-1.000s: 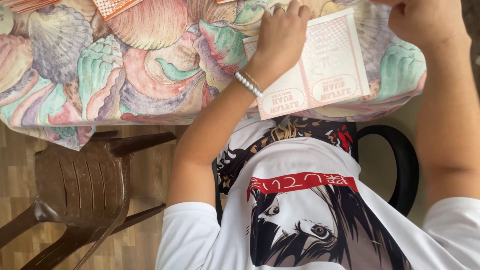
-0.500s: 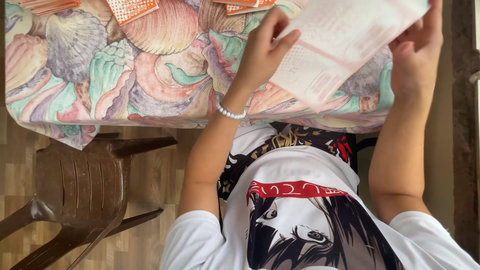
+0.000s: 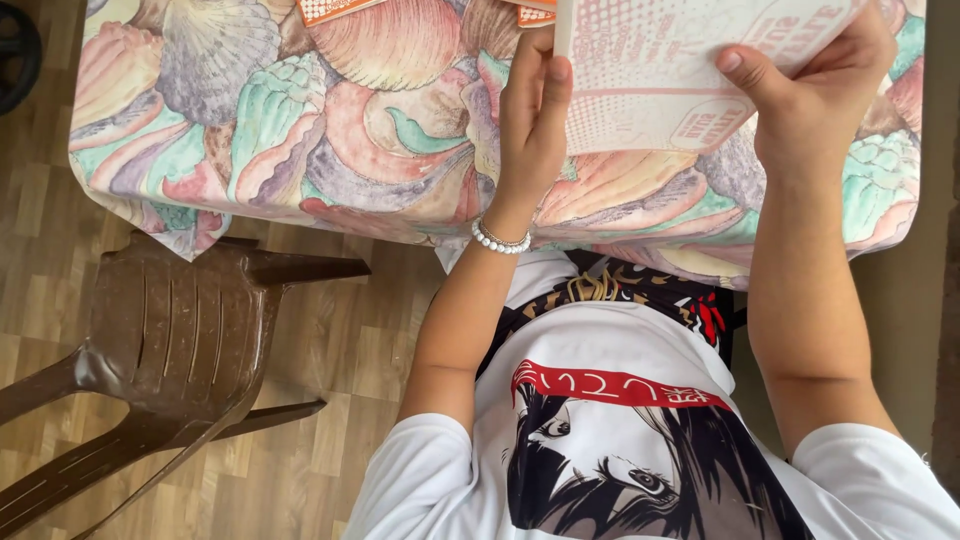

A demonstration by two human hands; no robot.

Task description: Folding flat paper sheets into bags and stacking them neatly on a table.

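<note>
My left hand (image 3: 530,110), with a white bead bracelet on its wrist, grips the left edge of a white sheet with pink print (image 3: 650,90). My right hand (image 3: 820,95) holds the same sheet at its right side, thumb on top. The sheet is raised above a table covered by a seashell-patterned cloth (image 3: 300,140), and its upper part is cut off by the frame. My white printed T-shirt (image 3: 620,440) fills the bottom of the view.
A brown plastic chair (image 3: 170,340) stands at the left on a wooden floor (image 3: 330,420), close to the table's corner. Orange printed cards (image 3: 335,8) lie at the table's far edge. A dark round object (image 3: 15,50) sits at the top left.
The sheet lay flat on the table under my left hand; both hands have since lifted it off the cloth and now hold it up, nearer to the camera.
</note>
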